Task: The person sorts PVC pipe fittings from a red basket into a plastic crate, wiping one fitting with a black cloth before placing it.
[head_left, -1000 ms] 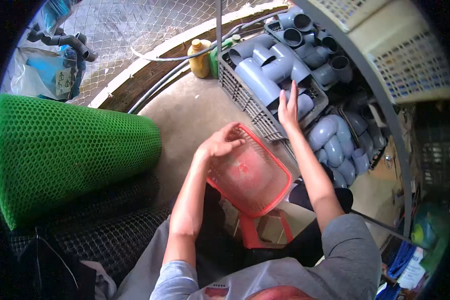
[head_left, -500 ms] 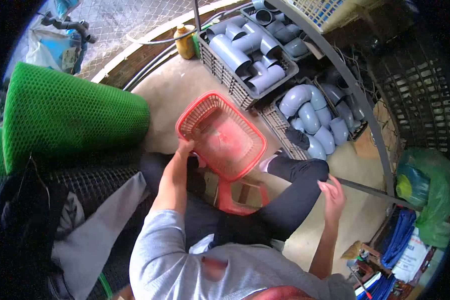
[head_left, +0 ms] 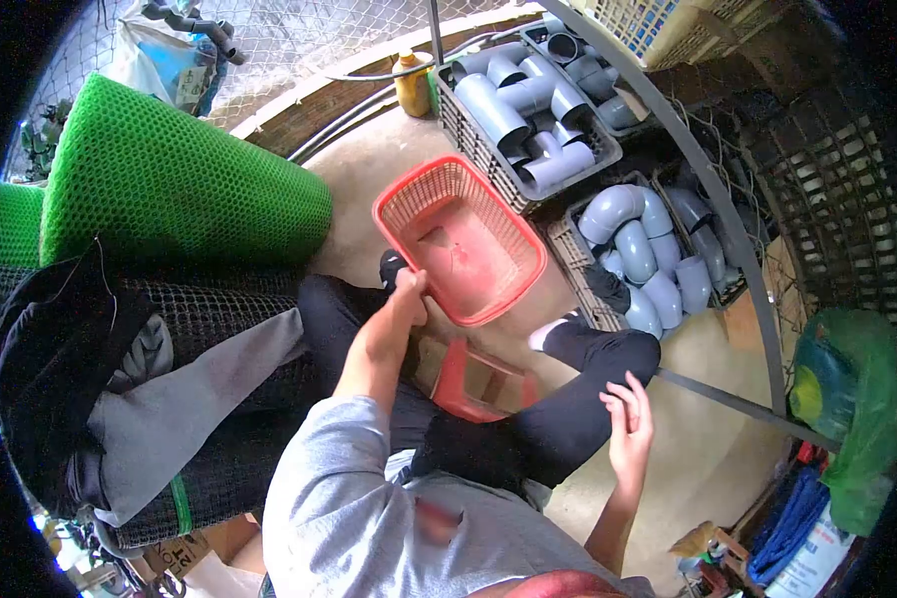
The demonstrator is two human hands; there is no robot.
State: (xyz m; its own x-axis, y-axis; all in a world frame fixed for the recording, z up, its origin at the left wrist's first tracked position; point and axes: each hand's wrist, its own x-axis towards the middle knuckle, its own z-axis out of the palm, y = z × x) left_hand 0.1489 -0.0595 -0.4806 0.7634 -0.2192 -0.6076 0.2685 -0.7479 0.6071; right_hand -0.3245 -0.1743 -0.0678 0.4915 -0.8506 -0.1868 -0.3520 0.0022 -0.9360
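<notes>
**Where is the basket from your hands?**

My left hand has it. The fingers are closed over the rim of the red basket at its near corner, thumb on the outside. From that grip the whole basket lies ahead of my left hand, held up off the floor, with the red stool just below and on my side of it.

**And the right hand?**

My right hand is empty, with the palm open and the fingers loosely spread. It hangs low beside my right knee, well apart from the basket. The left hand is on the basket, so it is by far the nearer one. From the right hand the basket lies forward and across to the left, past my knee.

**Which way does the basket run?**

Its long axis is slanted. It runs from the far end, ahead and slightly left of my left hand, to the near end, which points toward my right side. The open mouth faces up and tips a little toward me. I can't see anything lying in it.

**What lies beyond it?**

Just past the far right side of the basket is a grey crate of pipe fittings. A second lot of grey elbows lies ahead of my right hand. The green mesh roll lies off to the left of my left hand.
</notes>
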